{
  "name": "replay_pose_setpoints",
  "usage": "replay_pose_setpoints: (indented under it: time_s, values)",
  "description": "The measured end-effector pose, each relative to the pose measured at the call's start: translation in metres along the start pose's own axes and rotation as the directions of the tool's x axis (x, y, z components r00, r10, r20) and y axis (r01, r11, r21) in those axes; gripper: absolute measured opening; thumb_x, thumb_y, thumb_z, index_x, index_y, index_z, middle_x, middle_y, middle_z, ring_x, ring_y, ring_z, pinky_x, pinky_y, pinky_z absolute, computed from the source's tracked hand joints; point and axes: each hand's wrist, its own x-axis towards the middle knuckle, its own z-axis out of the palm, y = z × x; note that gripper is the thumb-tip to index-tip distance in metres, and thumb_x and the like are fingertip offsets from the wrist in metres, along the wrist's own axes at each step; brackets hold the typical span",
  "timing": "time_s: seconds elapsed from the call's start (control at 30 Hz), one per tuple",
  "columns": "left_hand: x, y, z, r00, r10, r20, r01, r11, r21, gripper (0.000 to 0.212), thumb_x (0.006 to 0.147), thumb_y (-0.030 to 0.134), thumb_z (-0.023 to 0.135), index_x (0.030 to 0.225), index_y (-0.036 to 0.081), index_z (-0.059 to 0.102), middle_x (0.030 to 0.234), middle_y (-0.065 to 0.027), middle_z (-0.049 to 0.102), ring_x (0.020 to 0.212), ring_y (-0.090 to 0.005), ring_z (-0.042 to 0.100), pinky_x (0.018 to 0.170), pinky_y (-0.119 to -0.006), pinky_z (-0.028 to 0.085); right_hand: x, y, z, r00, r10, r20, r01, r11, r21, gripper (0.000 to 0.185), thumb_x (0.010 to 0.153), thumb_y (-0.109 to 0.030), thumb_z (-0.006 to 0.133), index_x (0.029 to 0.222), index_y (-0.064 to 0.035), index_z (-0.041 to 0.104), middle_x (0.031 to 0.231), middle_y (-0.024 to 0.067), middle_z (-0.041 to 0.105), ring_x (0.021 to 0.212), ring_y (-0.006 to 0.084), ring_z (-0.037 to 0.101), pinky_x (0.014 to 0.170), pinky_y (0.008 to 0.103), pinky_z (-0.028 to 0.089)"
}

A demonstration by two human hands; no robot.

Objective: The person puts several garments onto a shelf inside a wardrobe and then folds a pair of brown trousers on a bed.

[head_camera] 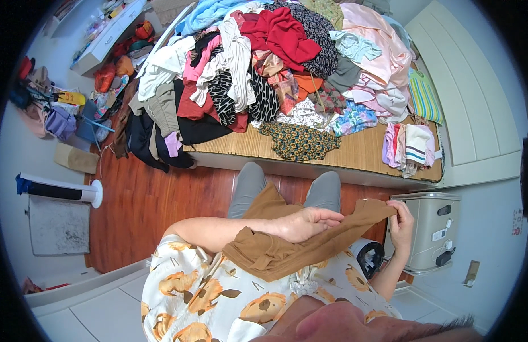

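Note:
A brown cloth garment (289, 256) is spread over my lap and against my chest. One part of it lies beyond my left forearm and another on the near side. My left hand (309, 223) rests against the cloth with its fingers stretched out to the right; whether it grips any fabric is not plain. At the right, my right hand (401, 220) pinches the garment's far end between thumb and fingers and holds it raised. The fabric stretches slantwise between the two hands.
Before my knees stands a bed with a bamboo mat (234, 143), heaped with mixed clothes (281, 38). A patterned garment (300, 140) lies near its edge, folded clothes (411, 147) at its right. A cream cabinet (418, 252) and bin (368, 258) are right; a tower fan (61, 188) lies left.

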Motion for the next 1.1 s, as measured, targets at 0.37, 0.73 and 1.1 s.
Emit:
replay_pose_setpoints:
  time_s: [0.37,0.73,1.1]
  values:
    - [-0.005,0.035,0.024,0.982,-0.030,0.187,-0.070,0.860,0.506,0.055,0.103,0.031,0.033,0.148,0.002,0.022,0.144,-0.0201,0.039,0.134,-0.0270,0.037,0.109,-0.034,0.031,-0.008,0.044,0.022,0.965,0.030,-0.259,-0.046,0.997,-0.058,0.024,0.078,0.003,0.061,0.102,0.0009,0.061,0.102,0.0113,0.063,0.098,0.0231,0.060,0.088,0.0307,0.046]
    - [-0.008,0.034,0.031,0.943,0.037,0.330,-0.243,0.754,0.610,0.069,0.101,0.043,0.032,0.148,-0.005,0.014,0.150,-0.0262,0.026,0.141,-0.0350,0.024,0.114,-0.038,0.021,0.085,-0.110,0.123,0.987,-0.158,0.042,0.054,0.555,0.830,0.017,0.091,-0.020,0.056,0.097,-0.0073,0.066,0.122,0.0104,0.057,0.112,0.0227,0.054,0.096,0.0353,0.043]
    - [-0.099,0.058,0.024,0.784,0.554,0.279,-0.444,0.187,0.876,0.048,0.082,0.022,0.072,0.123,0.002,0.057,0.119,-0.0147,0.057,0.103,-0.0269,0.060,0.084,-0.037,0.050,0.038,-0.129,0.168,0.366,-0.803,0.470,0.160,0.552,0.818,0.037,0.094,-0.020,0.049,0.128,-0.0053,0.051,0.137,0.0151,0.048,0.124,0.0280,0.050,0.101,0.0349,0.043]
